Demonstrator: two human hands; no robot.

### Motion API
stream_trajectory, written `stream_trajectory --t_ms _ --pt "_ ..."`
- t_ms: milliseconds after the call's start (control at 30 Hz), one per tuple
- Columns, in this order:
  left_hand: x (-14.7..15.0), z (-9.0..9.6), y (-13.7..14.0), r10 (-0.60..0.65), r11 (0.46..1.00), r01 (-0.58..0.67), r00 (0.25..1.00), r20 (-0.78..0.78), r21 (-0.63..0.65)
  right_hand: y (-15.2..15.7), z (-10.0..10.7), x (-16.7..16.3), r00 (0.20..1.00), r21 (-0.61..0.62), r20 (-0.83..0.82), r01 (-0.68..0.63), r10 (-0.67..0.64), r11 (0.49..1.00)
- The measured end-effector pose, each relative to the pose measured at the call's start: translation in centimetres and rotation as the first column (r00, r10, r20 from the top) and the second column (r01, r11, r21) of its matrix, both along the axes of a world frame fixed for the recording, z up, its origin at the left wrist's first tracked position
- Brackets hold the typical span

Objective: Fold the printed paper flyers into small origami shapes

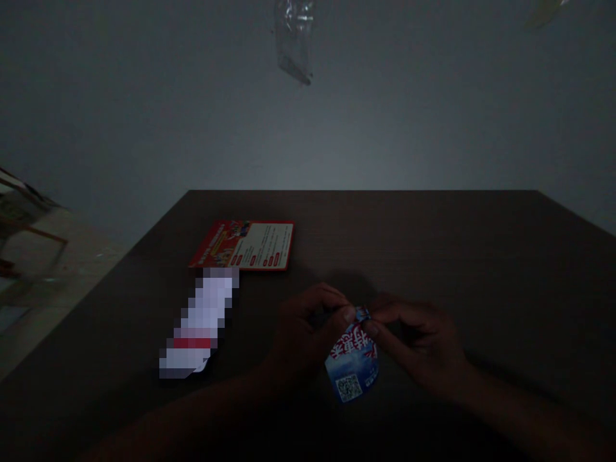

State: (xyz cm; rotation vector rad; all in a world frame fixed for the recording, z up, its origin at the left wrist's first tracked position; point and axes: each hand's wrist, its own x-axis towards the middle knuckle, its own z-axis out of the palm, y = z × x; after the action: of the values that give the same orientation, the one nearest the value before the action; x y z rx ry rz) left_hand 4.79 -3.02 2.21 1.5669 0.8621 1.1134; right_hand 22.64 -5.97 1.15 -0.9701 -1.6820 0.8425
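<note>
Between my two hands is a blue printed card (353,366) with large red-and-white characters and a QR code at its near end. It looks bent or rolled near its far end, where the fingers meet. My left hand (315,327) is closed, pinching the card's far left edge between thumb and fingers. From the other side, my right hand (421,337) pinches the same far end, its thumb and forefinger close to the left thumb. In the dim light I cannot tell whether the card touches the table.
On the dark wooden table (433,237), a red-and-white printed board (260,247) lies left of centre. A pixelated, pale long object with a red band (202,324) lies nearer, at the left. Behind the table stands a wall; a clear plastic bag (294,42) hangs there.
</note>
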Motion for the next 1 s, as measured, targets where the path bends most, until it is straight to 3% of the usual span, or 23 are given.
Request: stream_trajectory --t_ms 1000 --pt "-0.16 -0.34 0.14 0.036 0.995 -0.035 0.999 0.009 -0.091 0.17 -0.20 0.07 0.999 -0.069 0.045 -0.004 0.007 0.998"
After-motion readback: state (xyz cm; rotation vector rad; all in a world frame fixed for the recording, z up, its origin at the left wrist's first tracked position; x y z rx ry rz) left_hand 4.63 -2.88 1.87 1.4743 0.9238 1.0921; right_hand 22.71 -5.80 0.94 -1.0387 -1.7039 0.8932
